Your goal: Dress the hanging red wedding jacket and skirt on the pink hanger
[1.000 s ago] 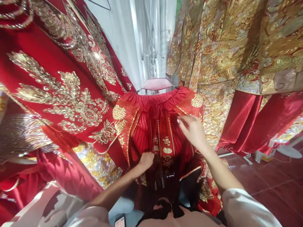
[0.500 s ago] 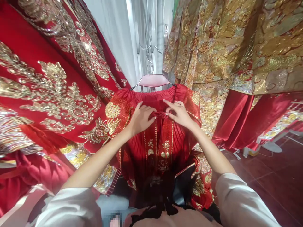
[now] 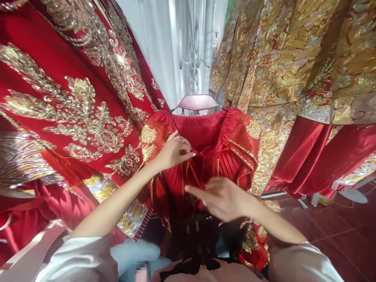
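A red garment with gold embroidery and a gathered neckline hangs on a hanger in front of me. My left hand is at the front of the neckline, thumb and fingers closed on a thin red cord. Lower down, before the pleated front, my right hand is blurred. Its forefinger points left close to the hanging cord, and the other fingers look curled. Whether the right hand grips the cord I cannot make out.
A red gown with gold beading hangs close on the left. On the right hang gold brocade garments and red cloth. Behind the hanger are a pale curtain and white rack parts. Dark red floor tiles show at lower right.
Both hands were together at the tie on the neckline. The right hand has moved down and away from it, while the left stays there. The view has shifted slightly left.
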A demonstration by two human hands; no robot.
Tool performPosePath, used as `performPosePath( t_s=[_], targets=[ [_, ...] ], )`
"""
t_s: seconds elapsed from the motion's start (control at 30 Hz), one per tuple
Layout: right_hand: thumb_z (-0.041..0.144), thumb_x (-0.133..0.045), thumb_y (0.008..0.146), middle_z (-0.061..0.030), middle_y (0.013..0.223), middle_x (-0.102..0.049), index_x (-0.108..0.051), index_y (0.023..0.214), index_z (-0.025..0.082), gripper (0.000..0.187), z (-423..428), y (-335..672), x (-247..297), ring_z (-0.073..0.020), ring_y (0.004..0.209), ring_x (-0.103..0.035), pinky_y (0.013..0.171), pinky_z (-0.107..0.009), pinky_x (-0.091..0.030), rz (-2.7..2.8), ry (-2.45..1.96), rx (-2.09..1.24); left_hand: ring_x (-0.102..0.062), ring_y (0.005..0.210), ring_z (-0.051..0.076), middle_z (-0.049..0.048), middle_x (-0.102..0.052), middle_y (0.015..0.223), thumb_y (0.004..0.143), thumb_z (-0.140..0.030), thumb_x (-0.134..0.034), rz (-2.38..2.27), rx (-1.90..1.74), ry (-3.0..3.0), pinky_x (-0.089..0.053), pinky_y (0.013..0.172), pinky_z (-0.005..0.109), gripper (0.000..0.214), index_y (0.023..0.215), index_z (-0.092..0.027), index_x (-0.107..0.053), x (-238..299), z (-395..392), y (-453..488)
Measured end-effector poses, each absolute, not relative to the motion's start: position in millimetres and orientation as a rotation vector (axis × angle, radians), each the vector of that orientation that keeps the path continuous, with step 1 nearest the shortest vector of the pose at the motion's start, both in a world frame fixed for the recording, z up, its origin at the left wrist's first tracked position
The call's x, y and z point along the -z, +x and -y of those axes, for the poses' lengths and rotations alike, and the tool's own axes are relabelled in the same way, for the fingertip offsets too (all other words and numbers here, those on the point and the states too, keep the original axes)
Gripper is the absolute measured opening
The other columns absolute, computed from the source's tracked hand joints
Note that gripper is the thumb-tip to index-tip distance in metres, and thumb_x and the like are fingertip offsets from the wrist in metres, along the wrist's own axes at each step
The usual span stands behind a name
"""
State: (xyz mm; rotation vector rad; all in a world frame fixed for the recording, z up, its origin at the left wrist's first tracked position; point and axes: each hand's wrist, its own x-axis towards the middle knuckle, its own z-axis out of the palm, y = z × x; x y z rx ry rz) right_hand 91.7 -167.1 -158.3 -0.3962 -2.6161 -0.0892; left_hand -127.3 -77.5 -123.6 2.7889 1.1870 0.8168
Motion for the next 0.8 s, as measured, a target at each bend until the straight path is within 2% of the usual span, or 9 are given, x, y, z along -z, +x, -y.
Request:
performPosePath(
  t_s=[0.03, 0.1, 0.2, 0.3, 0.37, 0.43, 0.6, 0.7, 0.8],
  targets=[
    [0.018, -0.034, 0.086, 0.0013, 0.056, -0.057, -0.045, 0.133, 0.01, 0.049, 179.9, 91.6, 161.7, -0.0142, 0.05, -0.047, 0.057, -0.03, -0.042, 2.642, -0.418, 0.039, -0.057, 0.086, 0.014, -0.0021, -0.064, 0.083, 0.082, -0.033, -0.059, -1.212, -0.822, 2.808, -0.016, 0.112, 0.047, 0.021, 0.067, -0.019, -0.058, 125.4, 78.3, -126.5],
    [0.018, -0.038, 0.085, 0.0005, 0.061, -0.063, -0.049, 0.127, 0.014, 0.043, 198.1, 93.2, 165.8, -0.0127, 0.054, -0.055, 0.057, -0.025, -0.043, 2.702, -0.415, -0.287, -0.056, 0.081, 0.014, -0.0025, -0.062, 0.08, 0.078, -0.032, -0.064, -1.28, -0.801, 2.857, -0.02, 0.111, 0.044, 0.014, 0.078, -0.019, -0.057, 128.2, 80.8, -124.9],
    [0.02, -0.049, 0.083, 0.0021, 0.07, -0.07, -0.051, 0.124, 0.019, 0.041, 200.4, 90.8, 171.2, -0.01, 0.056, -0.062, 0.049, -0.019, -0.04, 2.798, -0.415, -0.811, -0.054, 0.084, 0.017, 0.0002, -0.06, 0.083, 0.077, -0.032, -0.066, -1.371, -0.605, 3.007, -0.025, 0.108, 0.042, 0.025, 0.095, -0.017, -0.057, 130.0, 85.4, -120.4],
    [0.022, -0.048, 0.085, -0.0033, 0.08, -0.072, -0.052, 0.126, 0.019, 0.042, 173.2, 76.0, 183.9, -0.0142, 0.061, -0.065, 0.053, -0.022, -0.044, 2.584, -0.831, -0.693, -0.052, 0.091, 0.02, 0.0038, -0.061, 0.089, 0.085, -0.026, -0.055, -1.419, -0.401, 3.132, -0.024, 0.107, 0.044, 0.014, 0.093, -0.017, -0.061, 127.7, 89.3, -115.5],
    [0.023, -0.044, 0.088, -0.0082, 0.093, -0.072, -0.054, 0.124, 0.017, 0.038, 147.8, 62.6, 194.3, -0.0175, 0.076, -0.068, 0.066, -0.026, -0.049, 2.225, -1.057, -0.589, -0.051, 0.091, 0.02, 0.0038, -0.061, 0.088, 0.088, -0.023, -0.048, -1.383, -0.354, 3.135, -0.023, 0.107, 0.044, 0.016, 0.088, -0.019, -0.064, 123.5, 91.5, -115.1],
    [0.027, -0.045, 0.089, -0.0103, 0.102, -0.07, -0.058, 0.117, 0.016, 0.033, 126.0, 50.0, 202.3, -0.0187, 0.084, -0.068, 0.073, -0.029, -0.05, 1.935, -1.103, -0.6, -0.051, 0.09, 0.02, 0.0036, -0.06, 0.086, 0.088, -0.024, -0.045, -1.271, -0.334, 3.111, -0.021, 0.107, 0.044, 0.02, 0.085, -0.019, -0.065, 118.1, 93.4, -117.7],
    [0.037, -0.049, 0.087, -0.005, 0.076, -0.069, -0.065, 0.086, 0.017, 0.026, 107.0, 31.6, 207.7, -0.0146, 0.06, -0.062, 0.06, -0.025, -0.047, 1.611, -1.02, -0.71, -0.049, 0.092, 0.019, 0.0022, -0.059, 0.084, 0.083, -0.016, -0.044, -1.093, -0.264, 3.053, -0.018, 0.108, 0.046, 0.021, 0.085, -0.02, -0.064, 108.2, 96.4, -127.8],
    [0.036, -0.048, 0.087, -0.0008, 0.058, -0.061, -0.06, 0.067, 0.018, 0.03, 109.0, 28.7, 210.9, -0.0117, 0.052, -0.055, 0.055, -0.023, -0.042, 1.568, -1.007, -0.692, -0.05, 0.086, 0.018, 0.0027, -0.058, 0.086, 0.088, -0.019, -0.04, -1.157, -0.346, 3.065, -0.025, 0.104, 0.044, 0.025, 0.087, -0.02, -0.065, 107.4, 100.4, -128.6],
    [0.038, -0.048, 0.086, 0.0004, 0.056, -0.058, -0.056, 0.065, 0.018, 0.03, 111.4, 25.9, 217.6, -0.0106, 0.049, -0.053, 0.053, -0.023, -0.041, 1.483, -1.012, -0.761, -0.048, 0.078, 0.017, 0.0043, -0.057, 0.085, 0.093, -0.025, -0.036, -1.226, -0.464, 3.119, -0.033, 0.096, 0.039, 0.031, 0.087, -0.019, -0.066, 107.4, 106.0, -126.7]
  ],
)
